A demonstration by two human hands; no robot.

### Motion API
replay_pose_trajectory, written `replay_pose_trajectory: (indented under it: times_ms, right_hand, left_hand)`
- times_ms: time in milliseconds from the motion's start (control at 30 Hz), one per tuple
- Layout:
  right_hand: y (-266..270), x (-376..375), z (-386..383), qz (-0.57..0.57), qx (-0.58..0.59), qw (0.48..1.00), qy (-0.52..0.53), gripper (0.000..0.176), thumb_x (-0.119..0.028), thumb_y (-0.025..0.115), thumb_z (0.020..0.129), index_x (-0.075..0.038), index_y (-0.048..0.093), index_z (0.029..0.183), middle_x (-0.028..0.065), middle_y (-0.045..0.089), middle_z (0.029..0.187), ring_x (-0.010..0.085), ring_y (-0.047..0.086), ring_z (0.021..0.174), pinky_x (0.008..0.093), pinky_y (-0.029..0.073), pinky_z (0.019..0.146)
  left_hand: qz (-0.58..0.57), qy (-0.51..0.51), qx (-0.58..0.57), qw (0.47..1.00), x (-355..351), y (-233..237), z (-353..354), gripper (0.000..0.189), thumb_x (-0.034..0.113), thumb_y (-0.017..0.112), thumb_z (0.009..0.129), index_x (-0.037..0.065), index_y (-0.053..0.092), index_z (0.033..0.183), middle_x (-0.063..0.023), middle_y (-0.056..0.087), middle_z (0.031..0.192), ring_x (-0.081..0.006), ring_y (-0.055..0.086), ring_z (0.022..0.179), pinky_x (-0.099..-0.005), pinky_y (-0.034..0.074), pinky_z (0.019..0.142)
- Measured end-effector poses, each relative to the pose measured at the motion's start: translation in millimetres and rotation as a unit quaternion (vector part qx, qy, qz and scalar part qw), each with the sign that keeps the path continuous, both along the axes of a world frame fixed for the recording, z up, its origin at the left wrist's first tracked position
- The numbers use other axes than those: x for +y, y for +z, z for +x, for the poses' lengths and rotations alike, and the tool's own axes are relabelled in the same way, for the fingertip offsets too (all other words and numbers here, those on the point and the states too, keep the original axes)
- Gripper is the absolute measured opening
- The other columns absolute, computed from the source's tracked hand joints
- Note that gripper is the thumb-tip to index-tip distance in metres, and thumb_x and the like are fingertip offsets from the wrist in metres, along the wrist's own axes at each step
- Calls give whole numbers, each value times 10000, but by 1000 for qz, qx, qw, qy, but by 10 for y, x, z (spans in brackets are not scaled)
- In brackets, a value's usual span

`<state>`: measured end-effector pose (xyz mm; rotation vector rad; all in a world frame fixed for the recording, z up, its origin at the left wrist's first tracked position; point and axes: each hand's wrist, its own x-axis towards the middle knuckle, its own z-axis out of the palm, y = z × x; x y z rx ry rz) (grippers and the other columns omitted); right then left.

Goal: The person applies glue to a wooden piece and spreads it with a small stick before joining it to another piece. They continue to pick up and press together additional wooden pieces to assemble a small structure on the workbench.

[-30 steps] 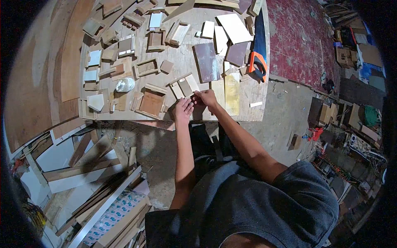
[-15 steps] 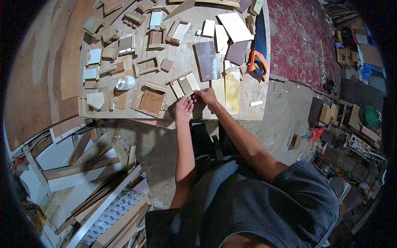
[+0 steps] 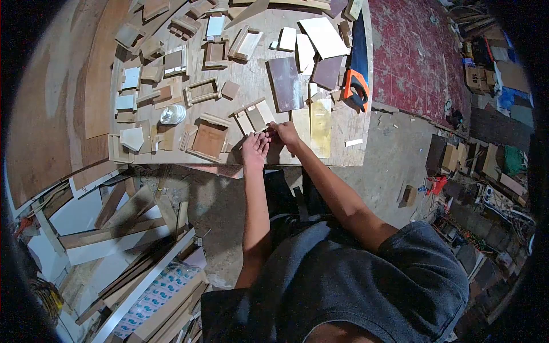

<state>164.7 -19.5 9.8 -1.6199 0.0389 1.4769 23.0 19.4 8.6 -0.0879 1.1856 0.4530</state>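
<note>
Near the front edge of the table, my left hand (image 3: 255,151) is turned palm up, its fingers loosely bent and slightly apart. My right hand (image 3: 285,135) meets it from the right, thumb and fingers pinched together; whatever lies between them is too small to make out. Just beyond both hands lies a small wooden frame (image 3: 254,118) with light and grey-brown panels, its near end close to my fingertips. To the left of my left hand rests a shallow wooden box (image 3: 208,140) with a reddish-brown bottom.
Several small wooden assemblies cover the left of the table (image 3: 343,155), around a clear plastic container (image 3: 172,114). Dark boards (image 3: 285,83), white panels (image 3: 325,38) and a yellowish strip (image 3: 321,128) lie rightward. An orange-handled saw (image 3: 357,86) lies along the right edge. Offcuts (image 3: 114,228) fill the lower left.
The fingers of my left hand have opened slightly. My right hand stays pinched in nearly the same place, and the wooden pieces have not moved.
</note>
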Motion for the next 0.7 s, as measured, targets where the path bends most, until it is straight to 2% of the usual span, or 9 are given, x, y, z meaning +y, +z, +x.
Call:
replay_pose_trajectory:
  times_ms: [200, 267, 367, 467, 567, 700]
  right_hand:
    - [0, 8, 4, -4, -12, 1000, 12, 329, -234, 593, 939, 72, 677, 848, 119, 686, 753, 180, 630, 596, 306, 508, 578]
    - [-4, 7, 7, -14, -14, 999, 31, 337, -244, 579, 948, 60, 676, 839, 107, 677, 739, 178, 619, 584, 304, 499, 568]
    - [26, 8, 5, 12, 4, 1000, 24, 342, -253, 559, 963, 44, 670, 835, 97, 666, 725, 172, 601, 560, 307, 490, 548]
    - [51, 24, -6, -3, 32, 999, 19, 361, -271, 530, 983, 33, 665, 842, 93, 662, 722, 164, 586, 542, 308, 485, 537]
    - [31, 20, -18, 12, 46, 998, 28, 403, -310, 494, 1003, 29, 658, 861, 61, 619, 672, 166, 585, 534, 318, 504, 501]
    - [-6, -3, -18, 25, 50, 998, 21, 412, -310, 482, 1010, 34, 656, 866, 55, 603, 660, 166, 576, 528, 333, 517, 502]
  left_hand:
    - [-8, -23, -4, 1000, 27, 22, 21, 431, 417, 574, 918, 15, 637, 1058, -36, 672, 895, -159, 625, 811, -267, 495, 736]
    - [-4, -30, -46, 998, 30, 32, 26, 477, 443, 542, 925, 4, 637, 1087, -22, 660, 874, -133, 572, 721, -240, 441, 657]
    - [-9, -18, -66, 998, 46, 91, 31, 489, 451, 542, 922, 4, 640, 1092, -7, 638, 839, -113, 518, 662, -226, 384, 606]
    - [-26, -3, -69, 997, 50, 144, 35, 490, 452, 545, 919, 4, 639, 1093, 3, 615, 797, -101, 498, 640, -221, 371, 596]
    - [-28, 12, -105, 994, 40, -20, -60, 491, 452, 541, 923, 0, 639, 1089, 10, 602, 780, -99, 489, 629, -216, 372, 598]
    - [-49, 37, -88, 994, 40, 24, -66, 492, 447, 532, 931, -5, 632, 1098, 10, 596, 777, -95, 472, 603, -215, 374, 592]
